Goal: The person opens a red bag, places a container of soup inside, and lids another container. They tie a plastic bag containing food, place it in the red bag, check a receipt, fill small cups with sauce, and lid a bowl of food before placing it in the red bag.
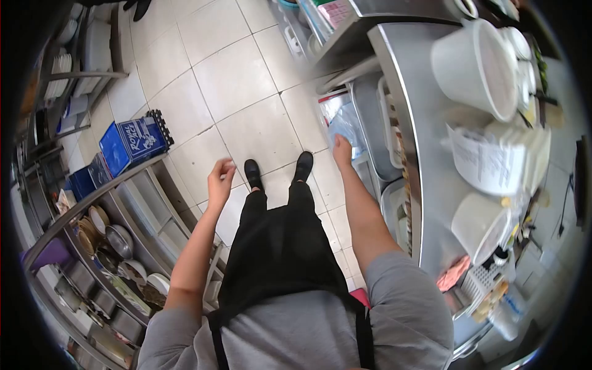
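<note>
Over the tiled floor, left of my shoes, my left hand [221,179] is raised with its fingers curled loosely and a little apart, holding nothing that I can see. My right hand [341,150] is by the shelf under the steel counter, its fingers closed at a clear plastic bag or wrap [346,126]. The plastic lies in front of a red-edged packet [333,100]. Beside it are metal trays [369,114] on the lower shelf.
The steel counter [425,148] on the right bears white tubs [459,68], a stack of containers [487,157] and a pink cloth [454,273]. Blue tins [131,145] stand at left, above racks with bowls [118,241]. A person's dark shoe [142,8] shows at the top.
</note>
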Action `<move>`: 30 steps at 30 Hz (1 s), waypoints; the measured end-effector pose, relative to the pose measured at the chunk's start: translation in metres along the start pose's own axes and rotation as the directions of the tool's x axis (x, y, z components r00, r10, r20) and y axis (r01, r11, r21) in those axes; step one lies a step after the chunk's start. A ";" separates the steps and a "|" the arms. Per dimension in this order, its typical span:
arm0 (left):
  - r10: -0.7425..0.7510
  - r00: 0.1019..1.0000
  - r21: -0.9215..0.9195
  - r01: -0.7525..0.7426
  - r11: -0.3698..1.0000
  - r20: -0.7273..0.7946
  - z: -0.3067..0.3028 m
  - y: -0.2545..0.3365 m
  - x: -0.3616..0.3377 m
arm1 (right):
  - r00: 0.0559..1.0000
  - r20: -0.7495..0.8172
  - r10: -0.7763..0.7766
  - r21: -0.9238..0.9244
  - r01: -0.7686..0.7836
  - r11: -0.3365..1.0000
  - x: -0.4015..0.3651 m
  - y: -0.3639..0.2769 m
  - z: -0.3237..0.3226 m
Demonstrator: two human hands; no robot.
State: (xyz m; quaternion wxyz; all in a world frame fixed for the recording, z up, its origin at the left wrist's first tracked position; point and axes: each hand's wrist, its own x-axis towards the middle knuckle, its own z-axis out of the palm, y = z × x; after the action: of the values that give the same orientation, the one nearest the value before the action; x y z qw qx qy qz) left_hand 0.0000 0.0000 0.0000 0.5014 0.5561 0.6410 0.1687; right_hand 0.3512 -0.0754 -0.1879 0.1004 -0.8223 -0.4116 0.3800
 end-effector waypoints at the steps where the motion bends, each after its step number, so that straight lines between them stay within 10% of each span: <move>1: -0.044 0.999 0.105 0.044 0.993 -0.010 -0.007 -0.018 -0.025 | 0.994 -0.108 0.010 0.306 0.024 0.952 0.006 0.006 0.008; 2: -0.093 0.995 0.149 0.089 0.985 0.020 -0.011 -0.045 -0.050 | 0.977 -0.206 0.061 0.579 0.072 0.812 0.008 0.014 0.013; 6: -0.316 0.942 0.322 0.268 0.908 0.109 0.008 -0.171 -0.030 | 0.974 -0.219 0.057 0.523 0.068 0.849 0.123 0.063 0.061; 13: -0.579 0.814 0.392 0.519 0.759 0.044 -0.009 -0.261 -0.065 | 0.890 -0.356 0.284 -0.099 -0.338 0.936 0.082 0.059 0.003; 15: -0.591 0.805 0.438 0.511 0.740 0.059 -0.002 -0.248 -0.058 | 0.996 0.079 0.043 -0.562 0.009 0.827 0.073 0.025 -0.003; 17: -0.483 0.869 0.419 0.402 0.814 0.106 0.008 -0.240 -0.046 | 0.950 0.049 0.309 -0.538 -0.235 0.809 0.117 0.065 0.016; 19: -0.448 0.887 0.368 0.383 0.848 0.111 0.018 -0.231 -0.035 | 0.659 -0.404 0.634 -0.120 -0.725 0.678 0.153 0.133 0.042; 20: -0.465 0.878 0.311 0.414 0.856 0.111 0.022 -0.225 -0.029 | 0.656 -0.400 0.640 -0.119 -0.730 0.673 0.151 0.135 0.046; 25: -0.483 0.866 0.228 0.448 0.864 0.130 0.035 -0.215 -0.012 | 0.817 -0.410 0.405 -0.107 -0.484 0.868 0.147 0.091 0.036; 26: -0.485 0.864 0.231 0.449 0.863 0.133 0.036 -0.214 -0.012 | 0.850 -0.502 0.158 0.112 -0.117 0.987 0.124 0.074 0.034; 27: -0.482 0.865 0.232 0.444 0.865 0.142 0.037 -0.214 -0.012 | 0.849 -0.502 0.162 0.114 -0.121 0.986 0.108 0.067 0.025; 29: -0.478 0.865 0.232 0.439 0.868 0.149 0.036 -0.217 -0.012 | 0.942 -0.285 -0.177 -0.541 -0.005 0.841 0.091 0.061 0.017; 30: -0.477 0.867 0.256 0.432 0.865 0.147 0.033 -0.219 -0.013 | 0.918 -0.384 0.098 -0.492 -0.294 0.820 0.107 0.086 0.028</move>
State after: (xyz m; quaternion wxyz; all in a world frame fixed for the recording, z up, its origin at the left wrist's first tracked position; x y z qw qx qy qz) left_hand -0.0935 -0.0944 -0.1782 0.5275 0.4537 0.7134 -0.0835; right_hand 0.4233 -0.0540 -0.3061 -0.1058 -0.9084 -0.3898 0.1084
